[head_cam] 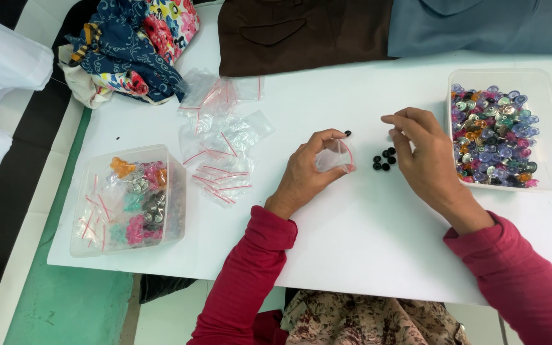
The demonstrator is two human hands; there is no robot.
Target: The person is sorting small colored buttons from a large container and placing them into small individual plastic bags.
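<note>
Here, left hand at desk centre, grip grasping a small clear zip bag with a red seal strip, mouth held open toward 3 o'clock. One black button on the desk just at 12 o'clock of the bag mouth. Right hand at 3 o'clock of the bag, fingertips pinched together; cannot tell whether anything sits between them. Small cluster of black buttons on the white desk between the two hands, just beside the right fingers. Clear tub of mixed coloured buttons at 3 o'clock of the right hand. Heap of empty zip bags at 9 o'clock of the left hand; further at 9 o'clock, second tub holding filled bags. Folded fabrics along the 12 o'clock edge.
</note>
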